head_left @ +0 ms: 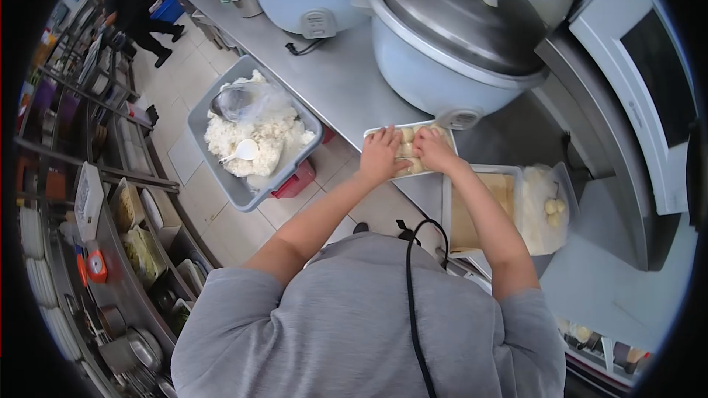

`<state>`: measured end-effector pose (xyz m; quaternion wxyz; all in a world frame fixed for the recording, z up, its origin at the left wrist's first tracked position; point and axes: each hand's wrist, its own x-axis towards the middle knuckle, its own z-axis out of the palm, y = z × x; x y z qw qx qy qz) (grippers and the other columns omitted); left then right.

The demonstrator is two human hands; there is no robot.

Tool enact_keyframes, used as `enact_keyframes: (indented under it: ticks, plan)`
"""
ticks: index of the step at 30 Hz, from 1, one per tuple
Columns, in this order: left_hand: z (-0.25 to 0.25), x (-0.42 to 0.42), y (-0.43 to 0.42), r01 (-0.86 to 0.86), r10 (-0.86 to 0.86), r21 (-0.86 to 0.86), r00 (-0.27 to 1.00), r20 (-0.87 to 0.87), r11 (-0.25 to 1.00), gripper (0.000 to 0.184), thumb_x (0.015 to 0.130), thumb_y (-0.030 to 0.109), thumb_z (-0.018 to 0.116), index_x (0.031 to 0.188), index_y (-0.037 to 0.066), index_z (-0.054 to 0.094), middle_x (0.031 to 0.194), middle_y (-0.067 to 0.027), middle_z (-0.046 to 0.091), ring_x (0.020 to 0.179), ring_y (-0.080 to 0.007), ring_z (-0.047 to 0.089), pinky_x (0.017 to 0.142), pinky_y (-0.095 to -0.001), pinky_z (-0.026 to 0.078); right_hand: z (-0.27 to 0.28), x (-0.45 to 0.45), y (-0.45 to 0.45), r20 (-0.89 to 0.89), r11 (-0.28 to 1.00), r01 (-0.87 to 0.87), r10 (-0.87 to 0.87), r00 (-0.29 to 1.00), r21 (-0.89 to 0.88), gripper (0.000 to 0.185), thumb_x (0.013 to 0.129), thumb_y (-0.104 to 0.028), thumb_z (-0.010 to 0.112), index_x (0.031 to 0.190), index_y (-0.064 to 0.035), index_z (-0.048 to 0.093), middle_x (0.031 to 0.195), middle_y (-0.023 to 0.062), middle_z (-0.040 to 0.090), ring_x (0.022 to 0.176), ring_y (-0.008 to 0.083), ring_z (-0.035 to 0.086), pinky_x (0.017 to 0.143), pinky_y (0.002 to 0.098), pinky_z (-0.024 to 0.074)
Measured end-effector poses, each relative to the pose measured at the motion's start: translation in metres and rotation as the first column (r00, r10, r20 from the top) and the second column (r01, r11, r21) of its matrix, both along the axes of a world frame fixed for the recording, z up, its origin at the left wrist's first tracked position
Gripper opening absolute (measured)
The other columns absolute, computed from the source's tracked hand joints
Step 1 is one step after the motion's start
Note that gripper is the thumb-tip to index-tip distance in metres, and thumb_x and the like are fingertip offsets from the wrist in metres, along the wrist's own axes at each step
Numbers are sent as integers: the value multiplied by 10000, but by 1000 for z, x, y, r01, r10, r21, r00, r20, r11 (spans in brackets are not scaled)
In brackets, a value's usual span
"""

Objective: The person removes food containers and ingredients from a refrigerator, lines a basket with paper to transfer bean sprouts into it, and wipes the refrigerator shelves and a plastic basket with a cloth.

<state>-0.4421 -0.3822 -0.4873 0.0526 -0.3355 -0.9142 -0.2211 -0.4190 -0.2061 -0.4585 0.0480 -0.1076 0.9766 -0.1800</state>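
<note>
A small white tray (370, 133) holds several pale, round dough balls (407, 135) at the edge of the steel counter. My left hand (381, 155) lies over the tray's left side, its fingers stretched out and the thumb apart, touching the balls there. On the right side of the same tray, my right hand (435, 149) has its fingers curled down around a dough ball, mostly hidden under them. Right of the tray sits a shallow pan lined with brown paper (472, 214). Beside it, a plastic-covered container (538, 228) has a few more pale balls in it.
Two large blue rice cookers (435, 66) with metal lids stand on the steel counter (332, 81). A grey tub (199, 121) of cooked rice with a white scoop (245, 149) is at left. Shelves with dishes line the far left. Another person (129, 7) walks in the aisle.
</note>
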Motion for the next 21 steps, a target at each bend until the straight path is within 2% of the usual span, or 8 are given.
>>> enact_keyframes:
  ticks: [3,6,8,10,14,16,18,21]
  plan:
    - [-4,-3,3,-4,4,-19,1000,10,1000,756,612,497,684,1178,33,492,1276,-165,429,1157,-294,412,909,-398,336,0,9,6,170,998,-50,58,984,-50,137,772,-170,564,842,-52,572,1016,50,477,1007,259,425,851,377,376]
    - [-7,0,6,-27,26,-27,1000,-10,999,725,621,480,684,1172,47,498,1274,-157,432,1170,-299,398,912,-419,331,11,18,18,175,920,-29,105,979,-390,119,802,-137,553,790,-28,504,871,73,498,767,189,500,685,310,419]
    - [-4,-1,8,-45,44,-29,998,-34,999,692,632,466,683,1167,65,504,1273,-147,433,1180,-303,388,917,-442,325,3,17,18,192,897,12,82,978,-443,113,810,-124,541,787,-30,482,811,71,503,711,172,500,646,299,418]
    - [0,-4,11,80,-83,63,995,48,995,575,676,401,665,1162,132,515,1282,-98,433,1199,-312,366,933,-511,298,-4,14,18,207,869,50,61,976,-492,110,817,-111,529,783,-32,460,751,69,509,654,156,500,608,287,416]
    - [-20,-27,27,59,-61,-46,998,-25,997,525,682,394,633,1110,113,513,1123,-100,516,1070,-313,462,884,-470,366,1,20,7,173,826,136,-48,984,-547,98,823,-96,513,794,-30,447,689,85,514,636,170,502,593,301,411]
    - [-21,-37,29,-4,18,-66,977,214,998,489,692,352,636,1152,232,525,1269,-36,441,1170,-307,399,940,-558,291,3,23,5,141,832,122,-54,989,-541,95,827,-97,509,807,-27,447,705,99,517,642,188,503,599,311,410]
    - [5,-41,27,36,10,-153,956,293,988,501,686,371,642,1153,232,526,1232,-40,460,1148,-296,417,929,-552,307,1,24,2,30,826,49,-38,999,-561,100,831,-103,505,819,-24,445,709,127,513,653,237,502,612,327,409]
    - [26,-45,27,79,30,-275,928,370,958,532,678,402,652,1163,228,522,1144,-38,498,1094,-275,458,909,-532,341,-1,22,-5,41,809,61,-46,998,-585,105,831,-110,505,828,-23,445,718,144,512,668,275,501,621,342,407]
